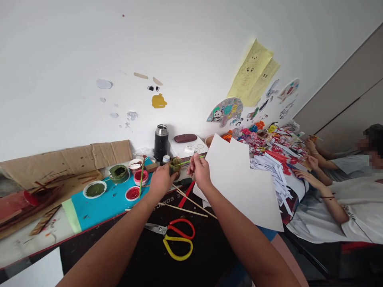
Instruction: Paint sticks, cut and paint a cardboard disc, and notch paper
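Observation:
My right hand (200,171) is closed in a pinch on a thin green stick (186,162), which looks like a brush handle. The stick's far end reaches over a small jar (176,162) with a murky greenish-brown look. Beside that jar, my left hand (160,179) has its fingers curled against the near side; the fingertips are partly hidden. Below both hands lie pale thin sticks (191,212) and a red strip (186,194). Scissors (177,238) with one red and one yellow handle rest on the dark mat (206,247).
Paint pots, green (95,189) and red (132,193), stand on a blue sheet (103,207); another green stick (141,179) leans across them. A black thermos (161,142) is by the wall. White paper (239,187) covers the right. A person (335,195) works beyond several paper strips (272,179).

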Action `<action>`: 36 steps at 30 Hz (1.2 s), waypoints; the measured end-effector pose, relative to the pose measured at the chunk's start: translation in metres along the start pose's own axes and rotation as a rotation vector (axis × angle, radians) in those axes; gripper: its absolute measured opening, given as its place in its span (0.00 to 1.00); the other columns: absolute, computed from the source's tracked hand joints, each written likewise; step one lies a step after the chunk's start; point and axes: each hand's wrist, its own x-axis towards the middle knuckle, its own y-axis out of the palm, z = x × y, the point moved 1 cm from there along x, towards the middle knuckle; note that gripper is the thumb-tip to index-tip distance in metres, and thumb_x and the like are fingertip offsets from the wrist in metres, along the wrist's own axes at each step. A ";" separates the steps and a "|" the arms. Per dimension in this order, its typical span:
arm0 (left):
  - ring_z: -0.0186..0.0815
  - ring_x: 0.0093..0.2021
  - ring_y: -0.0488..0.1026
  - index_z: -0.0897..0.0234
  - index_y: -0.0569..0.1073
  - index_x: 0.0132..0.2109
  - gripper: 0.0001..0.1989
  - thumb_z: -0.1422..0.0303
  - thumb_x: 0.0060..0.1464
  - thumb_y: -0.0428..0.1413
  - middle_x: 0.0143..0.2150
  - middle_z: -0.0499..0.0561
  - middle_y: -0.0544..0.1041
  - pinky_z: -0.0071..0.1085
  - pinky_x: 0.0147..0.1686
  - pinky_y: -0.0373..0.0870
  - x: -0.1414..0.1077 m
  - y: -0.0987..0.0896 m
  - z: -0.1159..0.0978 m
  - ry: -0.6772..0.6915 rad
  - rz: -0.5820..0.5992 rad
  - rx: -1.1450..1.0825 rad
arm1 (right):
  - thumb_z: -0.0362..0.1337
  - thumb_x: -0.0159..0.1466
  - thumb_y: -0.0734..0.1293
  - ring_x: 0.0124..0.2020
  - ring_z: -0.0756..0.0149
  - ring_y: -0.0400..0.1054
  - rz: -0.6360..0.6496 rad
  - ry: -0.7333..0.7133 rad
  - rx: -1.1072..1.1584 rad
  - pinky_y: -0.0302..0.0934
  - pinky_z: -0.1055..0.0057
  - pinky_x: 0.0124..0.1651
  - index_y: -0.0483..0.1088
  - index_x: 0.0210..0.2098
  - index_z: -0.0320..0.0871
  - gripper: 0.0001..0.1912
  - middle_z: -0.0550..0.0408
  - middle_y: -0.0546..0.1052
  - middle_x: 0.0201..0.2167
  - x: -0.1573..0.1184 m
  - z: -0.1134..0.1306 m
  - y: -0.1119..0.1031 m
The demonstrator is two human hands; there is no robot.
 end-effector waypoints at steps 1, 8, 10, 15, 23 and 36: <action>0.56 0.59 0.81 0.69 0.75 0.63 0.21 0.61 0.70 0.60 0.54 0.67 0.85 0.43 0.56 0.75 0.000 0.000 0.000 -0.001 0.000 -0.002 | 0.72 0.66 0.68 0.13 0.71 0.63 -0.003 -0.001 0.000 0.56 0.74 0.18 0.66 0.29 0.48 0.33 0.68 0.61 0.16 0.000 0.002 -0.002; 0.56 0.60 0.80 0.68 0.75 0.63 0.21 0.61 0.71 0.59 0.54 0.67 0.84 0.43 0.57 0.75 0.000 0.002 0.002 0.000 -0.002 -0.026 | 0.70 0.66 0.70 0.13 0.70 0.62 -0.020 0.002 -0.046 0.55 0.72 0.18 0.67 0.26 0.48 0.33 0.68 0.59 0.13 -0.003 0.010 -0.004; 0.56 0.60 0.80 0.68 0.75 0.63 0.20 0.61 0.70 0.60 0.54 0.66 0.84 0.43 0.57 0.75 0.000 0.003 0.003 0.003 -0.005 -0.032 | 0.70 0.67 0.69 0.13 0.68 0.64 -0.016 0.011 -0.065 0.55 0.72 0.18 0.70 0.29 0.47 0.32 0.66 0.63 0.14 -0.005 0.012 -0.005; 0.56 0.62 0.79 0.67 0.75 0.64 0.20 0.62 0.71 0.60 0.56 0.67 0.84 0.43 0.58 0.74 0.001 0.004 0.003 0.013 -0.013 -0.038 | 0.69 0.67 0.70 0.14 0.67 0.68 0.001 0.020 -0.085 0.53 0.72 0.17 0.75 0.36 0.46 0.31 0.62 0.73 0.19 -0.014 0.014 -0.012; 0.56 0.61 0.79 0.70 0.74 0.65 0.22 0.62 0.71 0.59 0.56 0.68 0.84 0.44 0.58 0.74 0.001 0.004 0.003 -0.005 0.000 -0.038 | 0.71 0.65 0.69 0.17 0.65 0.71 0.018 0.051 -0.014 0.60 0.71 0.19 0.72 0.34 0.47 0.32 0.59 0.76 0.23 -0.019 0.001 -0.015; 0.56 0.60 0.81 0.67 0.75 0.62 0.20 0.61 0.70 0.59 0.54 0.66 0.84 0.43 0.56 0.76 0.001 0.005 0.005 -0.028 -0.002 -0.046 | 0.71 0.64 0.71 0.19 0.63 0.72 0.041 0.074 0.020 0.61 0.70 0.18 0.73 0.36 0.47 0.31 0.57 0.78 0.25 -0.023 -0.001 -0.015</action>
